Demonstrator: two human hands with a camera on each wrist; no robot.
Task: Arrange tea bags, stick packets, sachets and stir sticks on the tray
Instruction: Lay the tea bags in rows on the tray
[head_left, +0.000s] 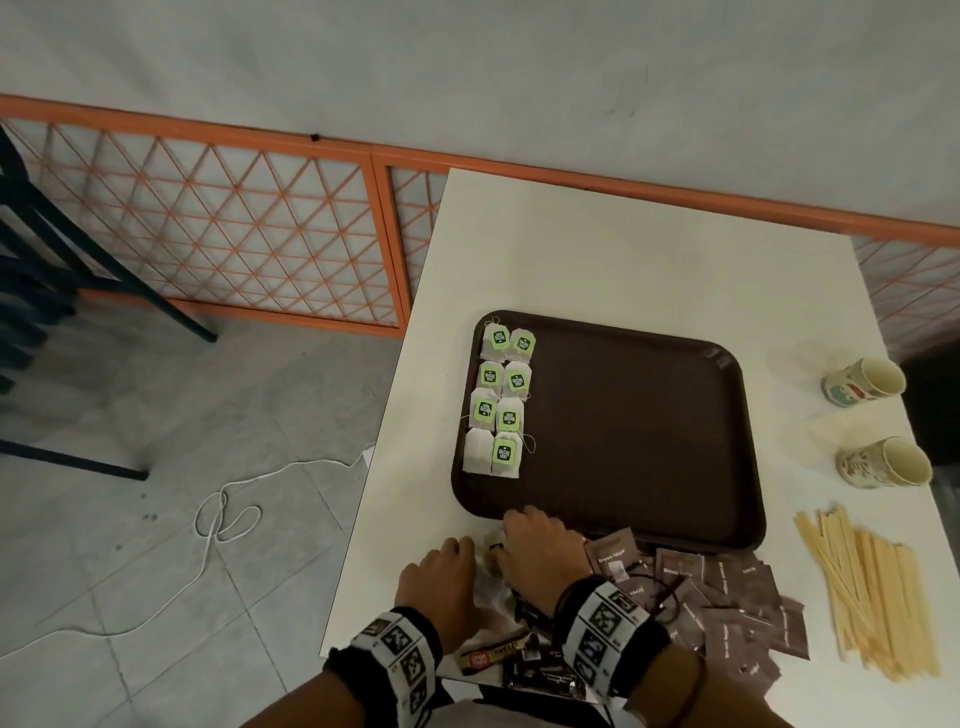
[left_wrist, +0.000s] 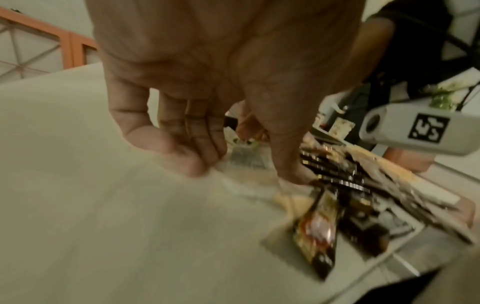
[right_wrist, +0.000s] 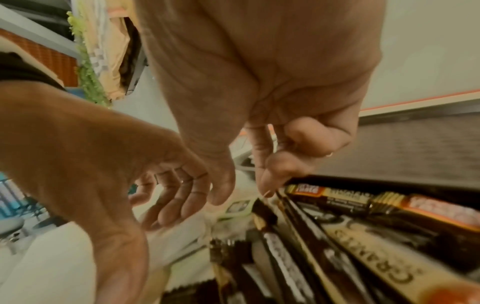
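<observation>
Fingers first: your right hand (head_left: 537, 545) is curled palm-down over the loose pile just short of the tray's near rim, fingertips down among the white tea bags (right_wrist: 233, 207); whether it has one pinched or is only feeling for it, the views do not settle. Your left hand (head_left: 441, 582) lies alongside, fingers bent and brushing a pale bag (left_wrist: 244, 158) on the table, but the blur hides whether it is gripping it.

Around the hands lie stick packets (head_left: 524, 660), and to the right a heap of brown sugar sachets (head_left: 727, 597). Stir sticks (head_left: 872, 587) fan out near the table's right edge, well apart from your hands. On the tray (head_left: 649, 415), eight tea bags (head_left: 501, 400) sit in two columns at the left; the rest of it is bare.

Judging from this, tea bags are nearly done and three kinds remain. Risks: strings in the pile may tangle, so lifting one bag could drag a second or a packet along. Both hands crowd one spot and can knock each other. Sweeping sideways could push sachets into the sticks, or sticks off the edge.
</observation>
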